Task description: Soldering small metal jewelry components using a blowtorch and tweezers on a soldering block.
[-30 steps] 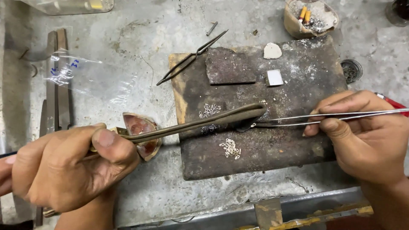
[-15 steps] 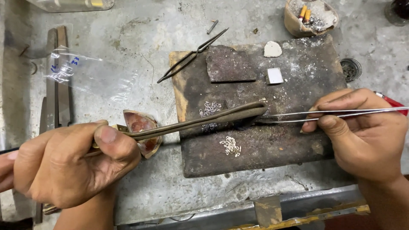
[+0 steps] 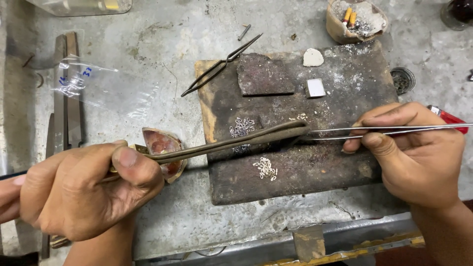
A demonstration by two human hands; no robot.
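Note:
My left hand (image 3: 84, 189) grips a long brownish metal torch pipe (image 3: 231, 143) whose tip reaches over a dark charred work block (image 3: 335, 167). My right hand (image 3: 414, 152) pinches long steel tweezers (image 3: 394, 130), their points meeting the pipe's tip near the block's middle. Two small heaps of tiny silver links lie on the block, one heap (image 3: 241, 126) above the pipe and one heap (image 3: 266, 168) below it. What the tweezer points hold is too small to see.
A second pair of dark tweezers (image 3: 221, 65) lies at the block's top left. On the block sit a dark slab (image 3: 263, 74), a white lump (image 3: 313, 57) and a small white square (image 3: 315, 88). A reddish dish (image 3: 160, 145), files (image 3: 66, 93), a plastic bag (image 3: 98, 86) and an ash-filled bowl (image 3: 357, 19) surround it.
The pipe's tip and the tweezer points have shifted slightly up the block, staying together. Both hands keep the same grips.

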